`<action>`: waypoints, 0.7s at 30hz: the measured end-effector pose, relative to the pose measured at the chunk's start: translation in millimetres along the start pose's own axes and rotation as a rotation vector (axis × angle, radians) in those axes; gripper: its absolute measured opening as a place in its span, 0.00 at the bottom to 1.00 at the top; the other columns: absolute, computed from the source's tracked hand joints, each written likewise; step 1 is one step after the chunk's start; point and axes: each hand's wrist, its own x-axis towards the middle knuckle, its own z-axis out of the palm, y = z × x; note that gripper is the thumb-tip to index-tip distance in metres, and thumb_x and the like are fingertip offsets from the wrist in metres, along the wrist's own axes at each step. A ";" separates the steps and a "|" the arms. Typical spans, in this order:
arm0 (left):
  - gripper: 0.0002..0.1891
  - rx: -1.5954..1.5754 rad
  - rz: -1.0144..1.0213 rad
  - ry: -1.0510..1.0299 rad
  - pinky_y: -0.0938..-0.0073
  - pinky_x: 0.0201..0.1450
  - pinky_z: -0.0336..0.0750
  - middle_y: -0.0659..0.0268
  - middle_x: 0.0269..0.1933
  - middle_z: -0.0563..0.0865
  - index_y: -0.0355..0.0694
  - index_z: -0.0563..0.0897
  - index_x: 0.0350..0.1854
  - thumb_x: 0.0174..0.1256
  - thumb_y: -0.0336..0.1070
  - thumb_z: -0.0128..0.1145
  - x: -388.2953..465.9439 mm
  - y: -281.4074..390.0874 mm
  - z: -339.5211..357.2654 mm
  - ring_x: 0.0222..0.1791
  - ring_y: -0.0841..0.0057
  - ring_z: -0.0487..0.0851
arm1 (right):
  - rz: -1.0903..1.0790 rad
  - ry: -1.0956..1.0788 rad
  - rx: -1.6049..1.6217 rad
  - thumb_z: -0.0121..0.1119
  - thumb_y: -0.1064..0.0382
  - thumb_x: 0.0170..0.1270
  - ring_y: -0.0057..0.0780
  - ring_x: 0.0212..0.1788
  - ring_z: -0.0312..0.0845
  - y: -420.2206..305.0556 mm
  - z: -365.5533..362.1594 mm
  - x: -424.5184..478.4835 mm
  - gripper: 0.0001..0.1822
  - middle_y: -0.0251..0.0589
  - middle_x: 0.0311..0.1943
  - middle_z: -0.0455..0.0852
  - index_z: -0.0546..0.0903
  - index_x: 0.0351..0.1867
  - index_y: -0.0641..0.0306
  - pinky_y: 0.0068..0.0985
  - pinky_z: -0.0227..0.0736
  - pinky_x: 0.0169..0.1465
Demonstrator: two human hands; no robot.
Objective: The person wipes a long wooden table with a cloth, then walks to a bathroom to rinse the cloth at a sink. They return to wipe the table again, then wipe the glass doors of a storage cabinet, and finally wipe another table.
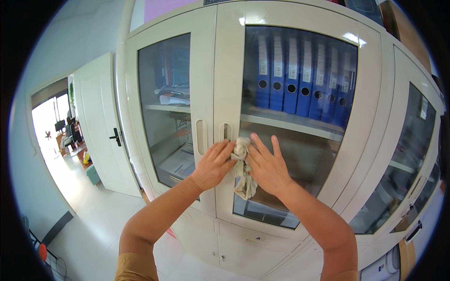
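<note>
A crumpled grey-beige cloth [242, 154] is bunched between my hands in front of the right glass door [299, 158] of a cream metal cabinet. My left hand [212, 167] pinches its left side, with fingertips beside the recessed handle [226, 130] of that door. On the cloth's other side, my right hand [270, 168] grips with its inner fingers while its outer fingers stretch upward, apart, over the glass. The cloth's loose end hangs below both hands. Their palms and the exact hold of the thumbs are hidden.
Several blue lever-arch binders [291, 80] stand behind the glass on a shelf [291, 123]. Papers [172, 96] lie behind the left door. Drawers and lower cupboard doors [253, 251] sit beneath. At left, a white door [98, 126] opens onto a bright room where a person sits.
</note>
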 end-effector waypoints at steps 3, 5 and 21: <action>0.13 -0.052 -0.004 -0.111 0.61 0.59 0.70 0.53 0.59 0.73 0.36 0.83 0.41 0.54 0.33 0.58 -19.8 11.9 -0.7 0.59 0.56 0.73 | 0.000 0.024 0.138 0.58 0.66 0.55 0.37 0.70 0.61 -16.0 8.8 -18.7 0.15 0.41 0.55 0.78 0.81 0.46 0.62 0.50 0.52 0.69; 0.11 -0.080 -0.026 -0.044 0.64 0.54 0.72 0.55 0.56 0.74 0.37 0.80 0.41 0.54 0.33 0.57 -9.8 20.8 -10.0 0.52 0.61 0.75 | 0.056 0.042 0.273 0.62 0.69 0.49 0.39 0.67 0.65 -16.6 0.7 -19.8 0.20 0.42 0.54 0.78 0.80 0.48 0.64 0.45 0.55 0.69; 0.29 0.050 0.033 0.244 0.72 0.28 0.74 0.66 0.36 0.76 0.43 0.74 0.57 0.50 0.37 0.66 68.0 -120.7 -103.0 0.30 0.69 0.79 | 0.359 0.277 0.577 0.54 0.82 0.47 0.33 0.46 0.79 -12.3 -49.8 127.8 0.35 0.45 0.52 0.81 0.74 0.62 0.62 0.27 0.74 0.47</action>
